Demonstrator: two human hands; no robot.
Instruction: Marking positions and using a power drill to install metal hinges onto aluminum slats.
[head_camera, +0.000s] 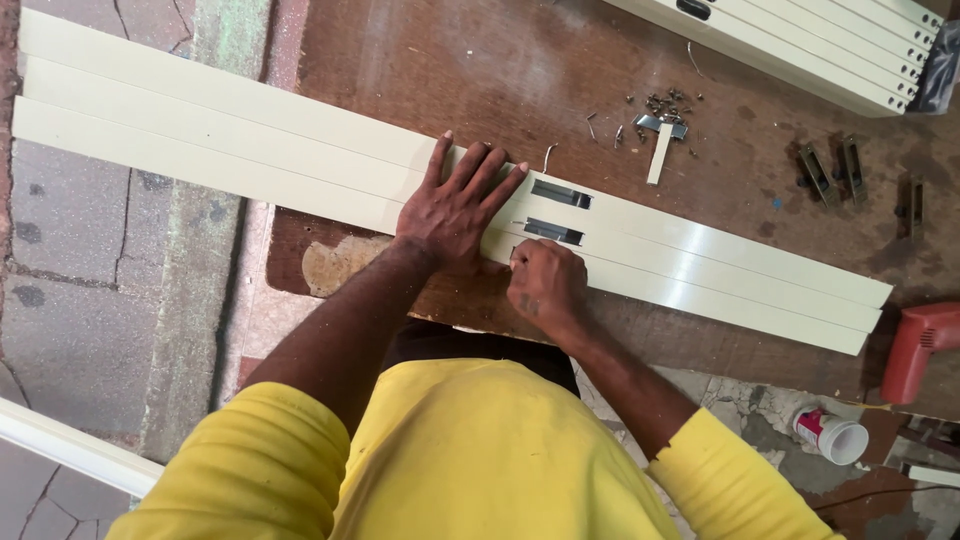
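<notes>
— What's he got under his hands there?

— Three cream strips (250, 140) lying side by side across the brown workbench (480, 70). His left hand (455, 210) is spread flat on them, fingers splayed, pressing down.

— And the other?

— The right hand (545, 285) is curled at the near strip's edge, just below a rectangular slot (553, 232). It seems to pinch something small, though I can't make it out.

— Anything else about?

— Loose screws (665, 103) further back, a red drill (920, 350) at the right edge, more cream strips stacked (830, 50) in the far corner.
</notes>
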